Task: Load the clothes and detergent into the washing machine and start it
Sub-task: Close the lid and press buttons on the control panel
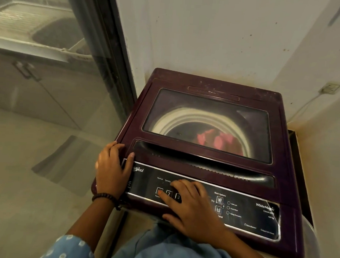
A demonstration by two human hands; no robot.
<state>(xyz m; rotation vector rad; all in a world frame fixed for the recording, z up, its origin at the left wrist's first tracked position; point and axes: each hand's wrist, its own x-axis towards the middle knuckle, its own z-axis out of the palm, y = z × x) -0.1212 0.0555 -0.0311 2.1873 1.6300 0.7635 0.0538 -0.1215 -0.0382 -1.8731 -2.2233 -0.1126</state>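
Observation:
A dark maroon top-loading washing machine [282,177] stands in a corner with its glass lid [207,103] closed. Through the glass I see pink clothes [218,139] inside the white drum. My right hand [191,209] lies on the black control panel [249,213], its index fingertip pressing the leftmost button, labelled power [159,191]. My left hand [112,169] rests on the machine's front left corner, fingers over the edge. No detergent container is in view.
A glass door with a dark frame [113,68] stands close on the left; behind it are a sink and cabinets. White walls close off the back and right. A wall socket [329,87] with a cable sits at the right.

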